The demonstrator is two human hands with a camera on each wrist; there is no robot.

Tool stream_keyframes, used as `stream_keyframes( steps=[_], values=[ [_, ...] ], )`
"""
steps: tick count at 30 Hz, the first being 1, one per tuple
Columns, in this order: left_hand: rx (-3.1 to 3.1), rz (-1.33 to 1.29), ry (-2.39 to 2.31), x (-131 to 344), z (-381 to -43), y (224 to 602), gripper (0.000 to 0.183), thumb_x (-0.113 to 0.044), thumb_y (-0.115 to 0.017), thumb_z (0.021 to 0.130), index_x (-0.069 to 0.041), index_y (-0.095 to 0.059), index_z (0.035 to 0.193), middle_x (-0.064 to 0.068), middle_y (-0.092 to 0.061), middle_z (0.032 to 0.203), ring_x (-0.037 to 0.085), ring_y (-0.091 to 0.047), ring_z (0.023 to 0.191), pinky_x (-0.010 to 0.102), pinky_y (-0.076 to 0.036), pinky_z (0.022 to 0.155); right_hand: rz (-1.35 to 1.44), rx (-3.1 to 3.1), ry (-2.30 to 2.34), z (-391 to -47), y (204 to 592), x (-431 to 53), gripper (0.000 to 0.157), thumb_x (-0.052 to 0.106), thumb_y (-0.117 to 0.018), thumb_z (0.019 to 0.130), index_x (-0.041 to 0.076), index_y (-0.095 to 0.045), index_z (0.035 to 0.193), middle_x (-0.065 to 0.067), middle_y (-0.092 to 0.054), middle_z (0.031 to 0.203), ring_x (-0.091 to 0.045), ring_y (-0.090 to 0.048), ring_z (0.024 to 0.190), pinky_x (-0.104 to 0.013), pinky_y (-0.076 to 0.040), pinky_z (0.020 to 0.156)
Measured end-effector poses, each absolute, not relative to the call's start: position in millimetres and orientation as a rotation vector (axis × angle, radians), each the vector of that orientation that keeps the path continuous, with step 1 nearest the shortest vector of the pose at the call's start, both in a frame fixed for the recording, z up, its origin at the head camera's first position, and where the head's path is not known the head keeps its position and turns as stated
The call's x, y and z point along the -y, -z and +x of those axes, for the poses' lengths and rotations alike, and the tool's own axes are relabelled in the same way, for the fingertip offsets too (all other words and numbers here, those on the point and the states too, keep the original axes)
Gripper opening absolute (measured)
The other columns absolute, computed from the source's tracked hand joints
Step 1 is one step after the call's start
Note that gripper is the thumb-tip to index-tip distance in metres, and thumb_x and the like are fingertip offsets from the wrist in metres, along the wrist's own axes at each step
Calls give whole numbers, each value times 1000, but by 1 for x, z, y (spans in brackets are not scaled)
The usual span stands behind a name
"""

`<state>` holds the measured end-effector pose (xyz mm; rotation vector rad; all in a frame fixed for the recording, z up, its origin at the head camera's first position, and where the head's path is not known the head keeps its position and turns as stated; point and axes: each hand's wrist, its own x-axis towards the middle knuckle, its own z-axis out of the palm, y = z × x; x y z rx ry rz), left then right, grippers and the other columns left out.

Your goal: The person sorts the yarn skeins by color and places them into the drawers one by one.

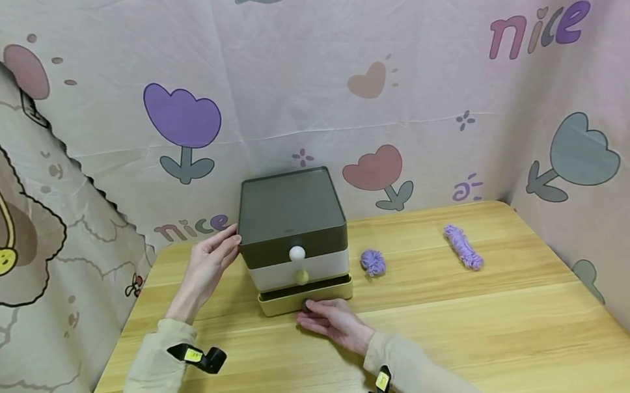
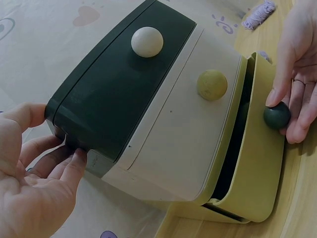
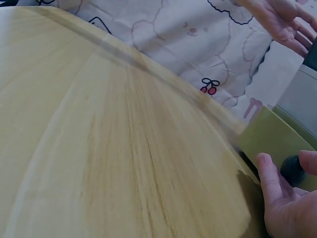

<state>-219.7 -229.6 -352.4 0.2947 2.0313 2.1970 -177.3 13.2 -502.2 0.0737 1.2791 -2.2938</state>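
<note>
A small drawer box with a dark green top (image 1: 289, 203) stands on the table, its tiers dark green, white and yellow-green. Its bottom drawer (image 1: 281, 303) is pulled slightly out, leaving a dark gap above the drawer's front. My right hand (image 1: 339, 324) pinches that drawer's round dark knob (image 2: 276, 115), thumb on one side and fingers on the other. On the box's upper left side, my left hand (image 1: 209, 265) rests its fingertips against the dark green tier. The white knob (image 2: 147, 42) and the yellow-green knob (image 2: 212, 85) above are untouched.
Right of the box lies a small lilac yarn ball (image 1: 373, 263). Farther right is a twisted lilac yarn skein (image 1: 463, 247). The wooden table (image 1: 485, 333) meets a printed cloth (image 1: 435, 162) behind and at both sides.
</note>
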Motion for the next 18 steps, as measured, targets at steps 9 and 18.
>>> stream_keyframes(
  steps=[9, 18],
  values=[
    [-2020, 307, -2200, 230, -220, 353, 59, -19, -52, 91, 0, -25, 139, 12, -13, 150, 23, -21, 136, 34, -25, 111, 72, -1306, 2288, -171, 503, -13, 44, 16, -60, 84, -14, -48, 114, -26, -62, 103, -27, -65, 90, -36, -51, 89],
    [-2018, 323, -2203, 230, -219, 352, 58, -19, -51, 91, -1, -25, 139, 13, -11, 150, 23, -20, 136, 34, -25, 110, 65, -1303, 2279, -163, 503, -16, 47, 16, -61, 83, -14, -47, 116, -27, -61, 105, -29, -64, 94, -35, -51, 90]
  ],
)
